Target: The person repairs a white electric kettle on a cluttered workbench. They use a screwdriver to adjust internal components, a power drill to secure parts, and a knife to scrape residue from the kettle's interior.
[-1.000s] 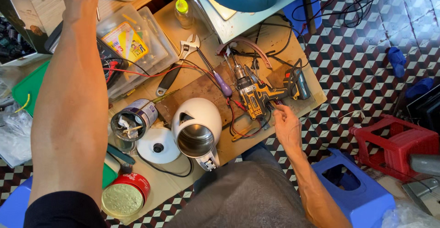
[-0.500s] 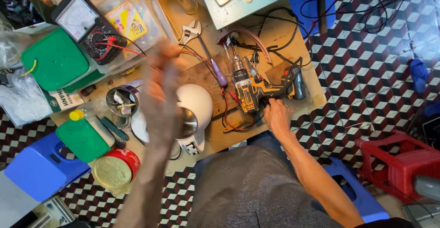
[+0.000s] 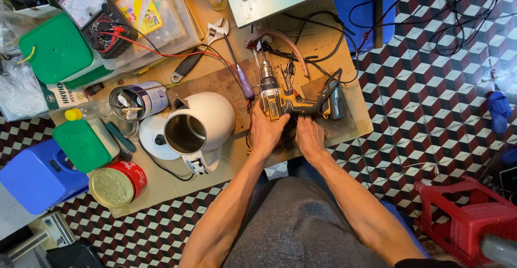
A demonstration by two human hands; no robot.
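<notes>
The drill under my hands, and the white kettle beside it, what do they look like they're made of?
Cordless drill: apparently moulded plastic casing, yellow and black, matt, with a metallic-looking silver chuck at the nose. White kettle: apparently glossy plastic outside, judging by its smooth sheen; the inside looks like bare grey metal. Left hand and right hand rest at the drill.

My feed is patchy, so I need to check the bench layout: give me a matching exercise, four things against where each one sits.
Things:
1. drill
2. kettle
3. wrench
4. red tin

Places:
A. near the front left edge of the bench
B. under both hands, on the wooden board
C. left of the board, open top facing up
D. at the back, beside the clear plastic box

Pairs: 1-B, 2-C, 3-D, 4-A. The left hand and right hand both rest at the drill.
</notes>
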